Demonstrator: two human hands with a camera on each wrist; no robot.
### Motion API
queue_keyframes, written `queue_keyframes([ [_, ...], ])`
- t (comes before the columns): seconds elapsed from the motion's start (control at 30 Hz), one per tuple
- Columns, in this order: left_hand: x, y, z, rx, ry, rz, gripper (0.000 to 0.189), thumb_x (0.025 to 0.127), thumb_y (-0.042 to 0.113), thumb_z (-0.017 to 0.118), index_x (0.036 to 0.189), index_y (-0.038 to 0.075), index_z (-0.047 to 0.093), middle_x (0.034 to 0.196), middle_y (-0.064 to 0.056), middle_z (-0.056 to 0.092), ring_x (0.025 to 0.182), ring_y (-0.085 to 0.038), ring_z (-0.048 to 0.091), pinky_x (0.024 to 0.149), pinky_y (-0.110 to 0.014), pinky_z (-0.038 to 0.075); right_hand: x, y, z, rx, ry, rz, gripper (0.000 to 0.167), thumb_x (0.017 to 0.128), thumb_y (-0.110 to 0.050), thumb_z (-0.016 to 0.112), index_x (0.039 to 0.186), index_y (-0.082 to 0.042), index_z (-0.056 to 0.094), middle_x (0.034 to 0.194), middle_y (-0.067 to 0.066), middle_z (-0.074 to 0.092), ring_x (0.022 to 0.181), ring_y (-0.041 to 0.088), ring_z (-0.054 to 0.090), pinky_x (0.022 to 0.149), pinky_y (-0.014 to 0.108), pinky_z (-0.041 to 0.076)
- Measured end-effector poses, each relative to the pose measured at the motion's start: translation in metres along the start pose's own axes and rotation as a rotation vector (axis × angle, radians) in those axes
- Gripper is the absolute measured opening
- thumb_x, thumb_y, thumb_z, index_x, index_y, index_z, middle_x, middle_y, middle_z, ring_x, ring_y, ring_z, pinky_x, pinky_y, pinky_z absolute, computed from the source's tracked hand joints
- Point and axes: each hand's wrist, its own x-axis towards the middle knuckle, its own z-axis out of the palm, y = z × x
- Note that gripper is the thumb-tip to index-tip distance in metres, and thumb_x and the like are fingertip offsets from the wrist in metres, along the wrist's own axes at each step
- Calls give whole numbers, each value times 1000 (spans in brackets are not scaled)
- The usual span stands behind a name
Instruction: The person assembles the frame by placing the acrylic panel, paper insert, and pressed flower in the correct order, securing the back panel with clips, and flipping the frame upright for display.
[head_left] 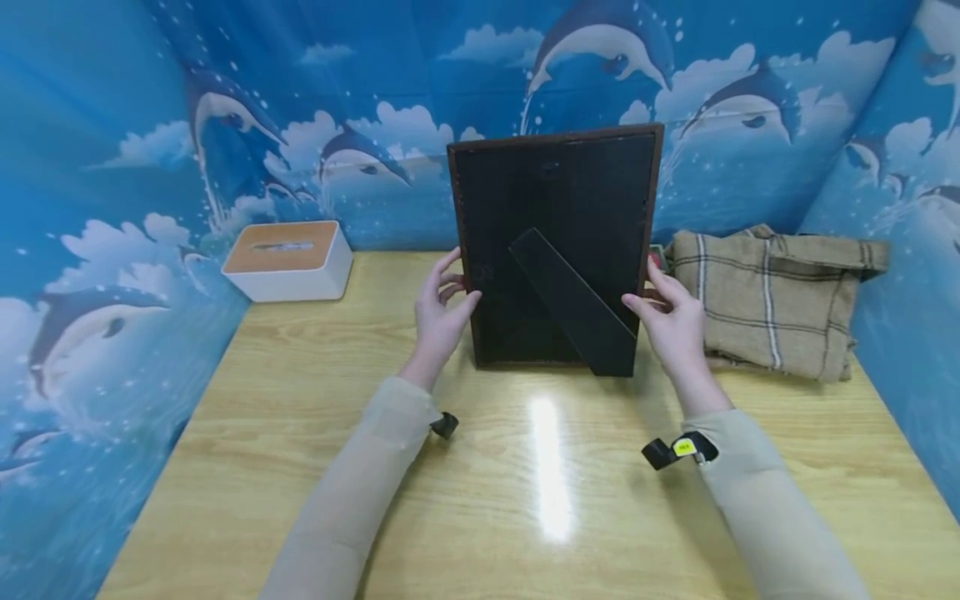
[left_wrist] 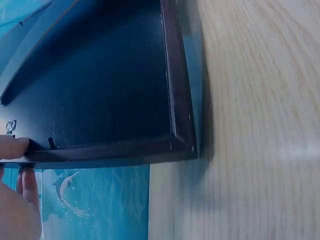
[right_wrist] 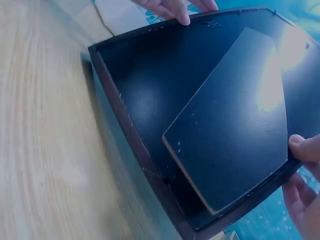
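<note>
A picture frame [head_left: 502, 208] with a dark brown rim stands nearly upright, its black back facing me. A slanted easel leg [head_left: 573, 304] runs across that back toward the lower right corner. My left hand [head_left: 441, 315] pinches the left edge, thumb on the back and fingers behind the rim. On the opposite edge my right hand [head_left: 675, 321] pinches the rim the same way, its thumb beside the easel leg [right_wrist: 235, 125] in the right wrist view. The frame's lower corner [left_wrist: 187, 147] is close over the table in the left wrist view. Its front is hidden.
A white tissue box [head_left: 311, 279] with a wooden lid sits at the back left of the wooden table [head_left: 480, 483]. Folded brown plaid cloth [head_left: 780, 308] lies at the back right. A small red and green thing [head_left: 657, 257] peeks out behind the frame. Dolphin-print fabric [head_left: 420, 75] encloses the table.
</note>
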Motion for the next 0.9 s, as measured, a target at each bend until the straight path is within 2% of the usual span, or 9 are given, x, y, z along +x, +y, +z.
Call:
queue_keyframes([
  [0.13,-1,14,2,7,42,76,55,79,-19,64,130,-5,50,132,-16,51,100,-32,55,90,-43,49,2,-2,3,32,26,-10,55,84,-8,73,134,-20,53,132,7,56,97,6,59,84,17,49],
  [0.2,-1,16,3,12,58,120,53,79,-21,63,128,-7,50,130,-20,52,100,-36,56,90,-45,49,3,-3,5,28,29,-21,59,84,-7,73,136,-22,51,132,7,56,98,7,59,84,18,50],
  [0.33,5,14,5,31,80,191,48,80,-21,60,125,-7,51,127,-19,53,100,-39,57,89,-45,50,7,1,8,-9,8,-76,68,84,-4,72,142,-26,45,129,11,57,99,12,59,84,21,51],
  [0.47,15,-2,6,38,96,246,45,82,-18,62,124,-4,54,125,-15,55,100,-39,57,88,-40,51,10,10,10,-100,-15,-188,70,83,1,71,143,-25,46,119,13,57,97,13,60,79,17,51],
  [0.57,21,-15,6,38,115,249,43,83,-12,66,123,0,56,123,-10,57,99,-38,58,87,-36,52,11,13,11,-163,-10,-261,68,83,2,71,141,-25,49,112,12,58,94,5,59,75,11,49],
  [0.73,23,-20,6,64,143,237,40,84,-5,68,121,1,57,120,-8,57,97,-33,60,85,-33,53,14,12,9,-225,-28,-314,65,83,0,71,139,-24,51,110,14,58,97,18,62,74,7,46],
  [0.8,24,-20,7,83,152,229,39,84,-4,69,121,2,57,120,-7,57,96,-31,62,84,-32,54,17,11,7,-251,-61,-320,66,83,-1,72,140,-24,50,112,15,58,100,28,61,75,10,49],
  [0.9,26,-21,8,119,163,206,37,86,-1,68,121,4,58,121,-6,57,96,-29,63,83,-30,54,21,10,2,-239,-151,-283,73,82,-6,74,144,-28,43,122,13,55,105,27,59,79,19,52],
])
